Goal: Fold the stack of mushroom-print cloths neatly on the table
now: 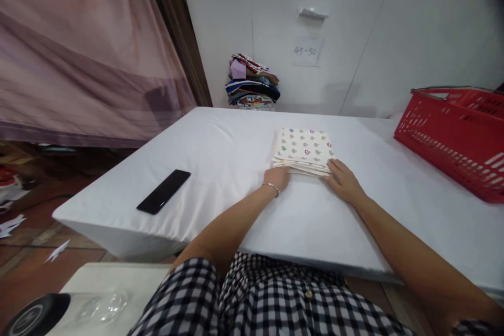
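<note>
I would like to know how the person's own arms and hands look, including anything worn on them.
The left hand is ungloved, with a thin silver-coloured bracelet above it. The right hand is ungloved too, with no bracelet visible. The sleeves are black-and-white gingham, leaving the forearms bare.

The person wears a black-and-white checked shirt (283,307) with a small, round, yellowish button (308,294) in front. The left sleeve (183,291) ends near the elbow. The left hand (279,175) has a thin, silvery bracelet (271,185) at the wrist.
</note>
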Demonstrator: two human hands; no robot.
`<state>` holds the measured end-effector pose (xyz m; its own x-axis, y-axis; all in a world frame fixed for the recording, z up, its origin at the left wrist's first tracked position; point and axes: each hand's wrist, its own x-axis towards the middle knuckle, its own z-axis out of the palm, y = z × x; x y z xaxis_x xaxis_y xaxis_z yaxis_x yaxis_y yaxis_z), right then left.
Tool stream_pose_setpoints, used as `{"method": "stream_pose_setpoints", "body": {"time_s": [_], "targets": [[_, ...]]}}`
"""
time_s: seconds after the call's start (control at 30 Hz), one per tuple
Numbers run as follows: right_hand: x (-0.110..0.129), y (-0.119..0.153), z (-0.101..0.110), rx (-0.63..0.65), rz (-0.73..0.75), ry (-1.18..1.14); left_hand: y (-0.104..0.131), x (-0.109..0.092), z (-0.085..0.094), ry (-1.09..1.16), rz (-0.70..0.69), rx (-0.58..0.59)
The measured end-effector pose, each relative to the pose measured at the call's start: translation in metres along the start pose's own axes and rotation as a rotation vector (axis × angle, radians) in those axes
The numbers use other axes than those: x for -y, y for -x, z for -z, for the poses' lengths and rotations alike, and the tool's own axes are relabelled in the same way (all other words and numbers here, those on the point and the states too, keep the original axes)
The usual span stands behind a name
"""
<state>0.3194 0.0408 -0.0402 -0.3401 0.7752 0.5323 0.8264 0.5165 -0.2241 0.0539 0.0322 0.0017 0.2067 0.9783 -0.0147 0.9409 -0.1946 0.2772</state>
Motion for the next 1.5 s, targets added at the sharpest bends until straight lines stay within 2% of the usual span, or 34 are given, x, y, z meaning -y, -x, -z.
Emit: {"method": "stream_pose_setpoints", "body": {"time_s": [0.13,0.27,0.4,0.57,0.73,0.83,0.97,1.17,1.33,1.5], "targets": [[0.002,0.0,0.001,-0.01,0.038,-0.009,0.012,0.029,0.005,0.08,0.125,-0.043],[0.003,0.0,0.004,-0.024,0.084,-0.014,0.011,0.039,0.004,0.234,0.241,-0.136],[0.007,-0.001,0.007,-0.024,0.105,-0.013,0.006,0.046,0.004,0.351,0.295,-0.221],[0.021,-0.019,0.012,-0.01,0.107,-0.026,0.003,0.048,0.0,0.511,0.259,-0.261],[0.053,-0.06,0.01,0.131,0.184,-0.049,0.002,0.042,-0.001,0.595,0.211,-0.204],[0.077,-0.083,-0.002,0.2,0.197,-0.063,0.001,0.041,-0.002,0.675,0.205,-0.203],[0.097,-0.104,-0.026,0.231,0.217,-0.097,-0.003,0.045,-0.007,0.77,0.205,-0.236],[0.105,-0.113,-0.048,0.227,0.151,-0.122,-0.011,0.051,-0.014,0.872,0.222,-0.242],[0.107,-0.111,-0.048,0.187,0.016,-0.258,-0.013,0.052,-0.016,0.85,0.219,-0.237],[0.109,-0.11,-0.045,0.166,0.001,-0.296,-0.012,0.051,-0.015,0.815,0.236,-0.234]]}}
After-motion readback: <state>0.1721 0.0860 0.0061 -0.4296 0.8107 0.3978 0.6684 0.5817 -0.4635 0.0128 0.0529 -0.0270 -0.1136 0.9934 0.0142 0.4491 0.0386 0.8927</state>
